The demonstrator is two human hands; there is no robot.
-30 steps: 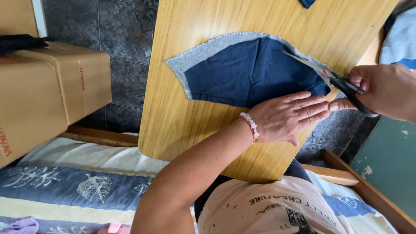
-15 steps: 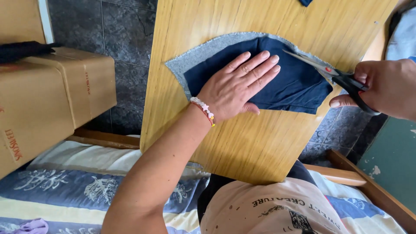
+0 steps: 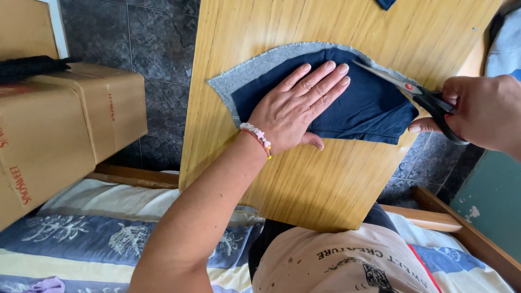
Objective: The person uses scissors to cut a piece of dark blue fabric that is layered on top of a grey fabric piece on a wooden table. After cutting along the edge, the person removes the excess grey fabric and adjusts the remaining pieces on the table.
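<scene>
One navy cloth piece [image 3: 358, 106] on the board [image 3: 304, 179]: left hand [image 3: 296, 111] flat, pressing; right hand [image 3: 480, 111] gripping one scissors [image 3: 412, 89]; two boxes [image 3: 59, 130] left of the board.

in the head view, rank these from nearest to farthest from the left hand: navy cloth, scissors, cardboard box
1. navy cloth: directly under the left hand, touching it.
2. scissors: to the hand's right, at the cloth's edge.
3. cardboard box: far left, off the wooden board.

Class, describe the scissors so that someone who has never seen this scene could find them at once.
Start at the wooden board that fills the middle of the view, then go to its right edge, where the dark blue fabric ends. The scissors sit there in the right hand. Their black handles, red pivot and open metal blades are the only metal among cloth and wood.
</scene>
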